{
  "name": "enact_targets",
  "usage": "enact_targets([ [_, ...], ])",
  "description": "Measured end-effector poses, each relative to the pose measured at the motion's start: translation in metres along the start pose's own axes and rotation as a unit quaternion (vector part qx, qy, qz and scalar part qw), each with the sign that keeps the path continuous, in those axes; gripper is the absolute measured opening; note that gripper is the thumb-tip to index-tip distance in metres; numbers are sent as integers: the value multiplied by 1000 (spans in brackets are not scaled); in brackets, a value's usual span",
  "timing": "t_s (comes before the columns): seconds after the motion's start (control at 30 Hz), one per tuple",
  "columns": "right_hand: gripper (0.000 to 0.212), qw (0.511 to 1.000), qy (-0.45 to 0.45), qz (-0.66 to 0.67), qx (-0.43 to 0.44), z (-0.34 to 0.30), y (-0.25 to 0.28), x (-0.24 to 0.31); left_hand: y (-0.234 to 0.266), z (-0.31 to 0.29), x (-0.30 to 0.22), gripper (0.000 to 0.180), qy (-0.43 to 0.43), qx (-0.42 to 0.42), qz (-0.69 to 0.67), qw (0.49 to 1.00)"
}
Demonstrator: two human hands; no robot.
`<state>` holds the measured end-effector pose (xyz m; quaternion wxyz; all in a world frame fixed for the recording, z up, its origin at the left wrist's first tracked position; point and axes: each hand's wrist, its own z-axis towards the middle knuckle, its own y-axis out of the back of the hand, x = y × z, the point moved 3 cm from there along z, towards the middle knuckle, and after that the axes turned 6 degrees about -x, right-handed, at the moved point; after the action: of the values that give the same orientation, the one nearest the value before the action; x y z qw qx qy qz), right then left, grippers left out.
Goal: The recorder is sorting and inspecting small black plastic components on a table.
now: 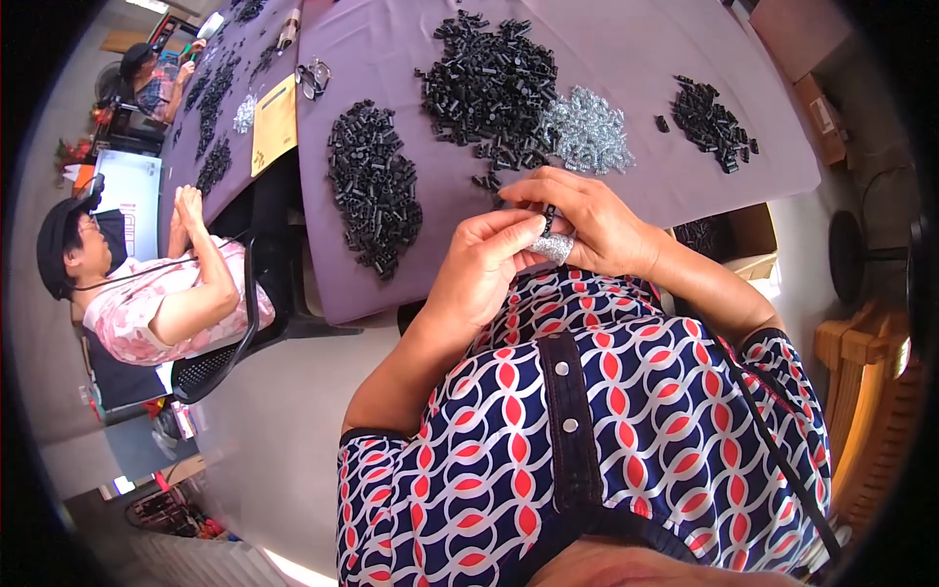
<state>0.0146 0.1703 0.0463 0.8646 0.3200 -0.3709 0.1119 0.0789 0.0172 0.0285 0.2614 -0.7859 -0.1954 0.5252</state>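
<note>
A table covered in mauve cloth point(704, 39) carries everything here, and the main black heap point(494, 83) of small parts on it serves as the landmark. Left of that heap and nearer the wearer, a seated co-worker point(161, 303) in a pink-and-white top holds both hands together. The long black heap point(374, 191) spreads just left of the landmark, on its nearer side. Directly on the wearer's side of the landmark, the right hand point(592, 217) and left hand point(484, 259) meet. A silvery pile point(589, 132) touches the landmark's right flank; well right of it sits a smaller black heap point(714, 122). Left of the landmark lie a yellow sheet point(275, 127) and glasses point(314, 78). Between the hands, nearer the wearer than the landmark, is a silvery bunch point(555, 248). Beside it, the left thumb and fingers pinch a tiny black piece point(549, 214); the right fingers curl over it, but I cannot tell what they grip.
</note>
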Motion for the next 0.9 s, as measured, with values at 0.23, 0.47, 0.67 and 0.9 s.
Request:
enact_targets([
  [0.23, 51, 1000, 10, -22, -3, -5, -3, -3, -1, 3, 7, 18, 13, 10, -32, 999],
  [0.47, 46, 997, 10, -73, 8, -16, -9, -11, 3, 10, 24, 15, 27, -38, -66, 997],
  [0.67, 55, 961, -18, -277, 6, -34, 20, -22, 10, 16, -7, 16, -387, -76, 590, 705],
  [0.9, 70, 841, -204, -487, -115, -89, 123, -84, 52, 24, -16, 23, -382, -164, 674, 611],
])
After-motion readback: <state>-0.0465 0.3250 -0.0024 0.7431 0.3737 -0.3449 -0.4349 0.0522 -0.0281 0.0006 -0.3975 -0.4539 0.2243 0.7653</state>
